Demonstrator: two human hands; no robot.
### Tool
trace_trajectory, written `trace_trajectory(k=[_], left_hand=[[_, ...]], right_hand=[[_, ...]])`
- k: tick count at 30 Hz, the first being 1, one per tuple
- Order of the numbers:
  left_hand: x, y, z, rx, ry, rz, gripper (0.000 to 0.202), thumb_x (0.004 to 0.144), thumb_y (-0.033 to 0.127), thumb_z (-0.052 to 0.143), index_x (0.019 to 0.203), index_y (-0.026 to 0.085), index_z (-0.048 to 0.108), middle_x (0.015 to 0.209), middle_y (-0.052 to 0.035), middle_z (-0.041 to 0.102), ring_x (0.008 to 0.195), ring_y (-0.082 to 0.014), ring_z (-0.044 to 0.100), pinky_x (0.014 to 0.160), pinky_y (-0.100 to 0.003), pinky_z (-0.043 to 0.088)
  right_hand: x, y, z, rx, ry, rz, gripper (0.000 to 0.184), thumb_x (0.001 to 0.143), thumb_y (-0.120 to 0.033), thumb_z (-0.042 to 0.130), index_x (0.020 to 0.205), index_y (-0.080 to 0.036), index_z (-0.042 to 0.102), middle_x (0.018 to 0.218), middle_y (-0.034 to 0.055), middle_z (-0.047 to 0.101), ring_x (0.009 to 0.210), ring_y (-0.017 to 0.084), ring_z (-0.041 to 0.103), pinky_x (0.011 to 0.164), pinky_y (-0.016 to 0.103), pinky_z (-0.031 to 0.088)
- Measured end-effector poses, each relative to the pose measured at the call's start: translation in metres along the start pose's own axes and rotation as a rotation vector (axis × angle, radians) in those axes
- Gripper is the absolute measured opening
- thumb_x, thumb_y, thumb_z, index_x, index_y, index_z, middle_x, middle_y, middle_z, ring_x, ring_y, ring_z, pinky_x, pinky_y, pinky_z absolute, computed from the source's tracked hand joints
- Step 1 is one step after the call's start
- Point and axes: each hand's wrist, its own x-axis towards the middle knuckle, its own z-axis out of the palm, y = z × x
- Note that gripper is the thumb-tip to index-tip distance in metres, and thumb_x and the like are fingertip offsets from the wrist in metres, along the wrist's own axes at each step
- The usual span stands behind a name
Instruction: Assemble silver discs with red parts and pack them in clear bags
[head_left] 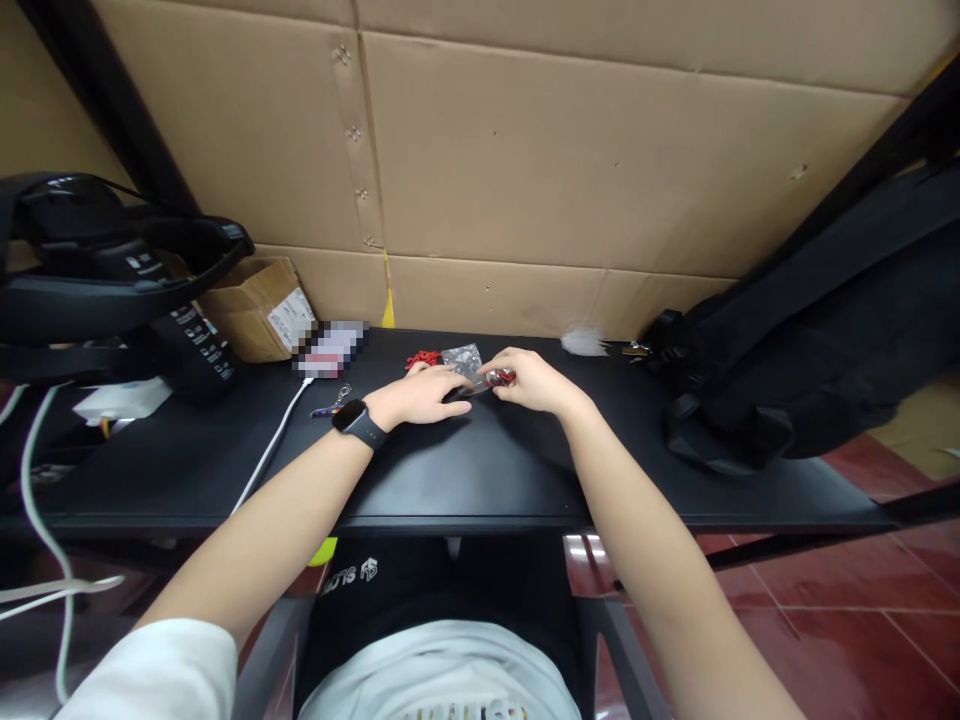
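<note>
On the black tabletop (480, 465) my left hand (426, 393) rests palm down with its fingers stretched out, touching a small clear plastic bag (463, 362). A bunch of red cord (424, 358) lies just beyond its fingers. My right hand (527, 378) is curled at the other side of the bag. Its fingers close round a small shiny object with red parts (500, 377), whose kind I cannot make out. A dark watch (359, 424) is on my left wrist.
To the left are a phone-like device (330, 349) on a white cable (274, 445), a keyring (336, 405), an opened cardboard box (259, 310) and black strapped gear (112, 270). A black bag (810, 320) stands right. Crumpled white plastic (585, 341) lies by the cardboard wall (540, 160).
</note>
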Motion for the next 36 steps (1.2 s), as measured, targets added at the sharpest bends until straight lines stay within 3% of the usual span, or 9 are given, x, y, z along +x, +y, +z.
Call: trace_trajectory(k=[3,9,12,18,22,26,36], left_hand=[[-0.002,0.001,-0.003,-0.011,-0.075,0.060,0.045,0.097,0.051,0.056,0.137,0.033,0.066,0.150,-0.0033,0.061,0.134,-0.0274,0.059,0.111,-0.039,0.043],[-0.004,0.006,-0.003,0.014,-0.097,0.023,0.044,0.098,0.050,0.057,0.140,0.038,0.066,0.161,-0.0046,0.050,0.143,-0.0315,0.052,0.119,-0.046,0.037],[-0.003,0.006,-0.002,0.020,-0.107,0.018,0.046,0.097,0.050,0.060,0.142,0.039,0.064,0.163,-0.0072,0.047,0.145,-0.0349,0.050,0.119,-0.051,0.036],[-0.002,0.002,0.000,0.020,-0.131,0.016,0.051,0.095,0.054,0.063,0.144,0.042,0.062,0.164,-0.0081,0.045,0.147,-0.0368,0.047,0.120,-0.055,0.033],[-0.002,0.002,0.000,0.008,-0.123,0.020,0.051,0.094,0.053,0.064,0.143,0.040,0.063,0.163,-0.0088,0.045,0.147,-0.0377,0.046,0.120,-0.055,0.033],[-0.003,0.004,-0.002,0.022,-0.126,0.018,0.052,0.092,0.052,0.067,0.143,0.039,0.063,0.163,-0.0089,0.046,0.147,-0.0376,0.047,0.120,-0.054,0.034],[-0.002,0.002,-0.002,0.040,-0.146,0.019,0.047,0.093,0.048,0.065,0.140,0.041,0.065,0.164,-0.0083,0.045,0.149,-0.0363,0.044,0.121,-0.054,0.032]], right_hand=[[-0.003,0.000,-0.004,-0.059,-0.071,0.004,0.045,0.076,-0.010,0.070,0.116,-0.028,0.080,0.116,0.0069,0.071,0.099,0.021,0.068,0.090,0.029,0.051],[-0.006,-0.006,-0.007,-0.100,-0.198,0.138,0.046,0.078,-0.022,0.076,0.124,-0.027,0.077,0.105,0.0032,0.076,0.088,0.020,0.071,0.078,0.026,0.050],[-0.005,-0.009,-0.006,-0.117,-0.206,0.165,0.043,0.075,-0.021,0.080,0.118,-0.024,0.078,0.104,0.0044,0.077,0.087,0.021,0.072,0.079,0.026,0.051],[0.002,-0.007,0.001,-0.159,-0.179,0.169,0.020,0.076,-0.026,0.083,0.095,-0.020,0.081,0.096,0.0066,0.076,0.089,0.022,0.071,0.075,0.026,0.049],[0.006,-0.002,0.008,-0.169,-0.108,0.100,0.018,0.077,-0.027,0.083,0.091,-0.017,0.080,0.100,0.0089,0.074,0.093,0.022,0.069,0.078,0.027,0.048],[0.007,-0.003,0.011,-0.109,-0.068,0.104,0.014,0.078,-0.028,0.083,0.087,-0.018,0.078,0.090,0.0063,0.075,0.081,0.019,0.067,0.074,0.027,0.047],[0.004,-0.007,0.006,-0.004,-0.125,0.082,0.014,0.076,-0.014,0.082,0.090,-0.018,0.081,0.081,0.0020,0.073,0.069,0.014,0.065,0.067,0.024,0.045]])
